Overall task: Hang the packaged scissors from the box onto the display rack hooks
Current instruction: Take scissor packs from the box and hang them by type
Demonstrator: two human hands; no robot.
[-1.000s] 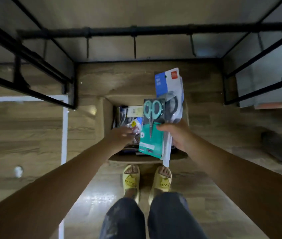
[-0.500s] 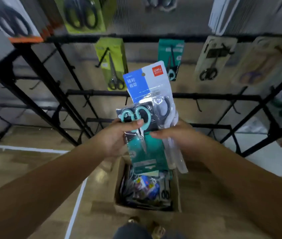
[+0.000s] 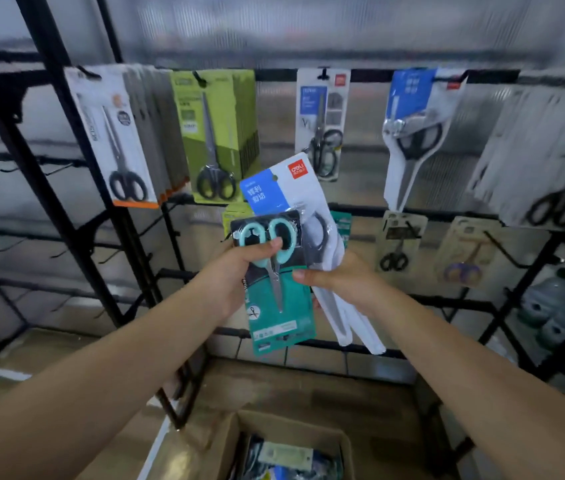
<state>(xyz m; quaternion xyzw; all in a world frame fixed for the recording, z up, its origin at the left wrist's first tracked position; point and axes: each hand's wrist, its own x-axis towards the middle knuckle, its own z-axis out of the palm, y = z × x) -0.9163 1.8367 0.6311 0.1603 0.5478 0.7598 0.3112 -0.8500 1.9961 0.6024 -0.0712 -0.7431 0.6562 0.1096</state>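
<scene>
Two scissor packs are held up in front of the display rack. My left hand grips the teal pack with mint-handled scissors, thumb across the handles. Behind it lies a white and blue pack with black-handled scissors, which my right hand holds from the right, fingertips also touching the teal pack. The cardboard box with more packs sits on the floor below, between my arms.
Scissor packs hang on the rack's top row: white-orange, green, white, blue-white. Smaller packs hang on the second row. Bare hooks stick out at lower right and on the left rack.
The view has risen from the box on the floor to the rack. Both packs were lifted up to rack height, and my left hand came off the box and took hold of the teal pack.
</scene>
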